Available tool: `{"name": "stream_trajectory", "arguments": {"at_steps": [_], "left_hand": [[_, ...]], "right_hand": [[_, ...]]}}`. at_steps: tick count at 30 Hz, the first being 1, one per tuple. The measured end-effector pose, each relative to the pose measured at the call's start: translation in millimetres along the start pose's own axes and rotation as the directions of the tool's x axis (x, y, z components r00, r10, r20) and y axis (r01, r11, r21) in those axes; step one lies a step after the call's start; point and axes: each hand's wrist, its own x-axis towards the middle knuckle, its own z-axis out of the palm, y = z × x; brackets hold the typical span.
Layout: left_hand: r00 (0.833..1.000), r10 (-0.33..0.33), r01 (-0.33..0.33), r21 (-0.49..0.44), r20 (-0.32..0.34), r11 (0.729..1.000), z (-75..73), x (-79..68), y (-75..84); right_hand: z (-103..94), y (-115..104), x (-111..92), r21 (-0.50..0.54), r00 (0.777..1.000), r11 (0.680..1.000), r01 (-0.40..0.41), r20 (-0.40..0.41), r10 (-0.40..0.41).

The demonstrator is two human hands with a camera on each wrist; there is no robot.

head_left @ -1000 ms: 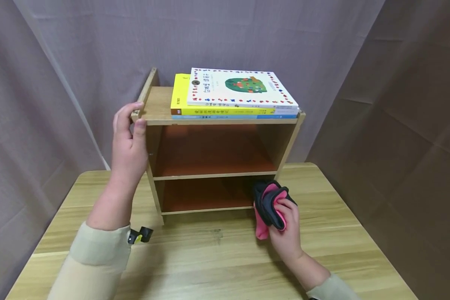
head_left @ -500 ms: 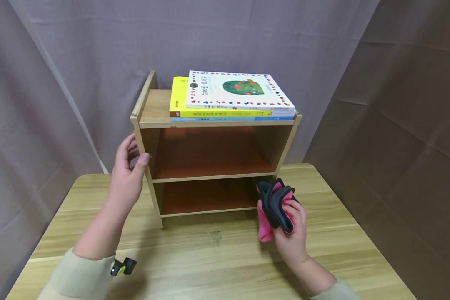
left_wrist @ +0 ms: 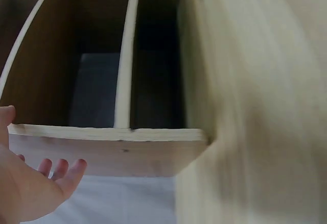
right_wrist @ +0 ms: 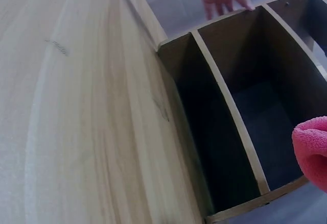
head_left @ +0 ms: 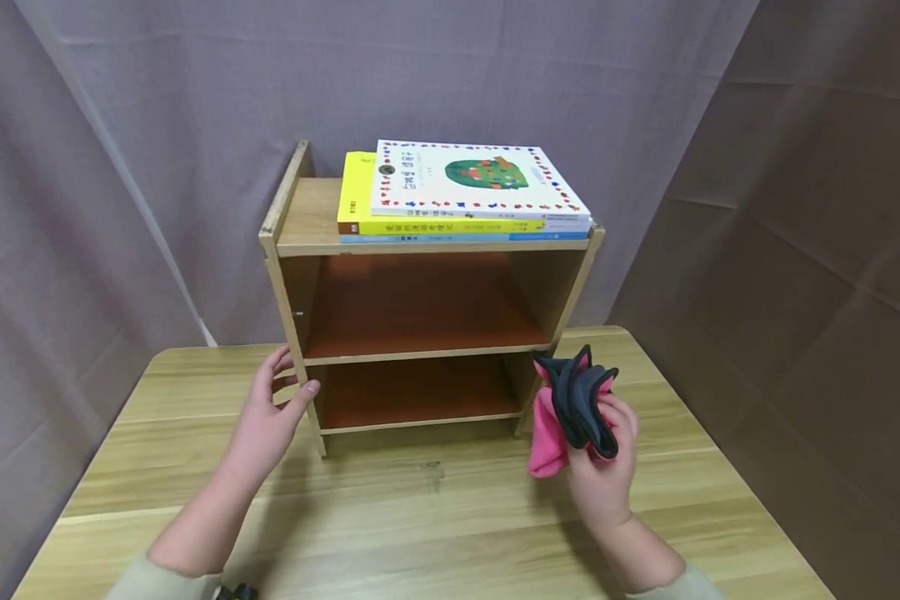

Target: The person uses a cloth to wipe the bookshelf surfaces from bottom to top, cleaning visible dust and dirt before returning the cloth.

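A small wooden bookshelf (head_left: 427, 356) stands on the table, its open compartments facing me. My left hand (head_left: 270, 417) is at the lower part of its left side panel (left_wrist: 102, 150). The thumb lies by the panel's front edge and the relaxed fingers reach along the outer face. To the right of the bookshelf, my right hand (head_left: 607, 479) grips a crumpled cleaning cloth (head_left: 581, 404), dark grey with black edging on one face and pink on the other. A fluffy pink fold of it (right_wrist: 312, 150) shows in the right wrist view.
On the bookshelf's top board lie several stacked books (head_left: 457, 187), a white one with a green picture uppermost and yellow and blue ones beneath. Below are two compartments with reddish-brown backs. Grey curtains (head_left: 157, 167) enclose the wooden table (head_left: 435, 533) behind and at the sides.
My left hand has slid down the left side panel from its top corner to the lower compartment's height. My right hand, holding the cloth, has drawn right, away from the bookshelf's lower right corner.
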Motion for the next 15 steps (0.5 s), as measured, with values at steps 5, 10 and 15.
{"name": "stream_trajectory", "arguments": {"at_steps": [5, 10, 15], "left_hand": [[0.998, -0.061, 0.060, 0.019, 0.032, 0.998, 5.5, -1.9, -11.3], [0.995, -0.089, 0.085, 0.069, 0.055, 0.994, 10.0, -4.6, -16.6], [0.994, -0.090, 0.086, 0.070, 0.067, 0.994, 13.2, -4.3, -22.2]], "right_hand": [[-0.2, -2.2, 6.2, 0.010, 0.998, 1.000, 0.007, -0.055, -0.006], [4.4, -3.2, 16.1, -0.005, 0.994, 1.000, 0.030, -0.105, -0.030], [13.0, -3.7, 23.6, -0.033, 0.994, 0.998, 0.051, -0.094, -0.054]]}}
